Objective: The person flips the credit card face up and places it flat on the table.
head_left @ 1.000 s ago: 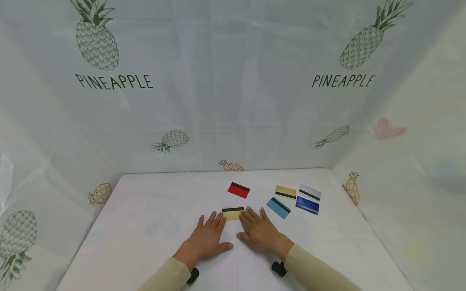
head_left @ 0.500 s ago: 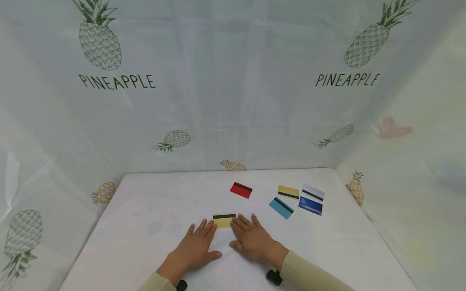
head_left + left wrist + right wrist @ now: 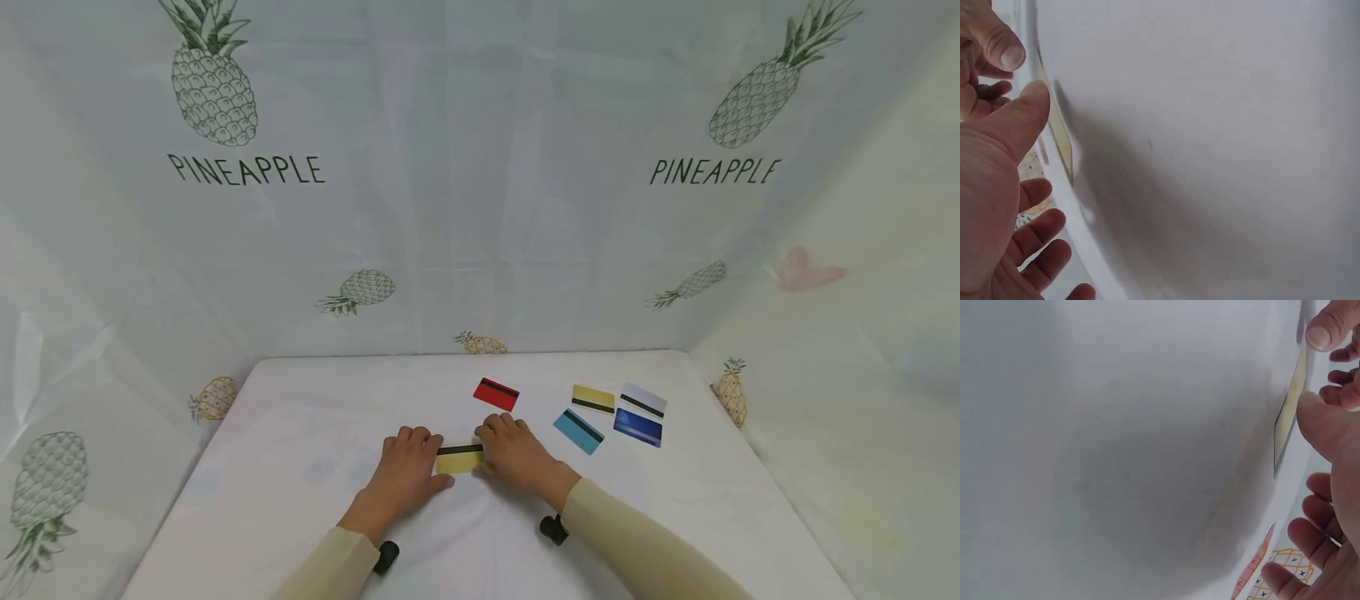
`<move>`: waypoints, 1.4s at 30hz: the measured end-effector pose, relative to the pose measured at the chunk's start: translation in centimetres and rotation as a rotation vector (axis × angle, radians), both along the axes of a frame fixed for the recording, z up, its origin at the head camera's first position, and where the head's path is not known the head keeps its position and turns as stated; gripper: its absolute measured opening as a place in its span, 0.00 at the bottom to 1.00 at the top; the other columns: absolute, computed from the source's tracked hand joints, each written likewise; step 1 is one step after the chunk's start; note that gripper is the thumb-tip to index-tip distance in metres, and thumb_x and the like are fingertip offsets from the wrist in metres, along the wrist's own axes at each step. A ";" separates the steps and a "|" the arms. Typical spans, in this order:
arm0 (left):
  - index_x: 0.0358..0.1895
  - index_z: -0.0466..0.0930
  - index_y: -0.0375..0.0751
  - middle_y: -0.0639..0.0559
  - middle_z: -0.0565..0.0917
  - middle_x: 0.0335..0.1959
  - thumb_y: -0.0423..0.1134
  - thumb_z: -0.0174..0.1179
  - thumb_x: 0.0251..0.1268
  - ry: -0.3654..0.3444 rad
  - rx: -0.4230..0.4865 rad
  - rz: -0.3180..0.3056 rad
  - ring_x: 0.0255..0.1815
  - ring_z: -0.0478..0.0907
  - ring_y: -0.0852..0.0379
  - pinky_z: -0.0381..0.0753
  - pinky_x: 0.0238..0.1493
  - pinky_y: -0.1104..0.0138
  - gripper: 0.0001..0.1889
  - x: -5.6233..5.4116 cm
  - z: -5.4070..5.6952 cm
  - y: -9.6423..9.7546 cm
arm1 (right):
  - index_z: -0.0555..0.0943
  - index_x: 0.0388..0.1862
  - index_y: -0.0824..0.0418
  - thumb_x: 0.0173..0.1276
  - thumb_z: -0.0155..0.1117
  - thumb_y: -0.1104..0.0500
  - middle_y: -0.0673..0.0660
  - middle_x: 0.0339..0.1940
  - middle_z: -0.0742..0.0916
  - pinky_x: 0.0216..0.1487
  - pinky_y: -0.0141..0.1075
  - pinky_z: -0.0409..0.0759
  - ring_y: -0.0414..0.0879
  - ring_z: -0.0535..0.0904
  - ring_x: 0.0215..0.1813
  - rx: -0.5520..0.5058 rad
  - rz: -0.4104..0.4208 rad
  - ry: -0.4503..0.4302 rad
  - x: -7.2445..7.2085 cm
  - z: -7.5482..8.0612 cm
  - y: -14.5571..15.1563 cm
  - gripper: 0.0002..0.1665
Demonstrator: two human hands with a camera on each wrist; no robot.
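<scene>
Yellow card [image 3: 460, 461] with a dark stripe along its far side sits at the middle of the bench [image 3: 277, 483], between your two hands. Your left hand [image 3: 405, 465] is at its left end, fingers bent, thumb by the near corner. Your right hand [image 3: 517, 457] is at the other end, fingers bent as well and partly hiding that edge. From the wrists, both thumbs show close against the card with the other fingers spaced apart; I cannot tell whether either hand actually pinches it. Pale sleeves [image 3: 637, 542] come in behind, with a small black device [image 3: 553, 530] at each wrist. Just beyond your right hand lies a red card [image 3: 497, 394], set askew. Farther right, a light blue card [image 3: 579, 432] lies slanted, with a second yellow card [image 3: 593, 395] beyond it. Right of those are a white card [image 3: 645, 397] and, nearer you, a dark blue card [image 3: 638, 428]. Past the bench hangs a pale cloth [image 3: 472, 225] printed with pineapples.
</scene>
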State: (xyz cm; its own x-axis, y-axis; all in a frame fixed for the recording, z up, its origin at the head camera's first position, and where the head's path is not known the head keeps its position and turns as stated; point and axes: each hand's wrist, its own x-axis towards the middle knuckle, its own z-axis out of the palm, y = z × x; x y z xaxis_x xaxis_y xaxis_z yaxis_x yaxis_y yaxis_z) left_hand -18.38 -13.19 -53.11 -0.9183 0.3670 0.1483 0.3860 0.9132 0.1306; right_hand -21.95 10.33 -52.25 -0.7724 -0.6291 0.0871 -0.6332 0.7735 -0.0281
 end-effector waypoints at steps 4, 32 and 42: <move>0.61 0.81 0.41 0.46 0.80 0.53 0.63 0.74 0.60 -0.035 -0.020 0.011 0.56 0.72 0.43 0.72 0.53 0.46 0.35 -0.7 -0.3 0.2 | 0.81 0.63 0.55 0.69 0.73 0.37 0.51 0.57 0.82 0.59 0.44 0.78 0.45 0.73 0.55 0.029 0.016 -0.042 -0.6 -0.1 -0.8 0.33; 0.58 0.81 0.42 0.48 0.79 0.49 0.63 0.75 0.59 -0.020 -0.010 -0.014 0.51 0.71 0.46 0.71 0.52 0.49 0.34 -1.3 -0.8 0.3 | 0.79 0.56 0.56 0.67 0.75 0.37 0.50 0.49 0.81 0.51 0.36 0.75 0.43 0.71 0.48 0.032 0.036 -0.009 -1.1 -1.0 -0.7 0.31; 0.53 0.77 0.43 0.49 0.77 0.46 0.62 0.78 0.54 -0.032 -0.037 -0.012 0.50 0.69 0.48 0.71 0.52 0.50 0.34 -1.9 -0.1 0.4 | 0.79 0.58 0.56 0.69 0.73 0.37 0.50 0.50 0.81 0.53 0.36 0.75 0.43 0.71 0.50 0.030 0.079 0.032 -1.2 -0.8 -0.5 0.30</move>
State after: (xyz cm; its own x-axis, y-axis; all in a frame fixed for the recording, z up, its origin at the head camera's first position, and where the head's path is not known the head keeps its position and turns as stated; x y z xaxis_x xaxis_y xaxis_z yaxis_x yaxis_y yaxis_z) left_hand -20.25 -12.79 -53.23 -0.9178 0.3828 0.1054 0.3934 0.9128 0.1096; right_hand -23.14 9.82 -53.07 -0.7174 -0.6906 0.0914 -0.6924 0.7214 0.0154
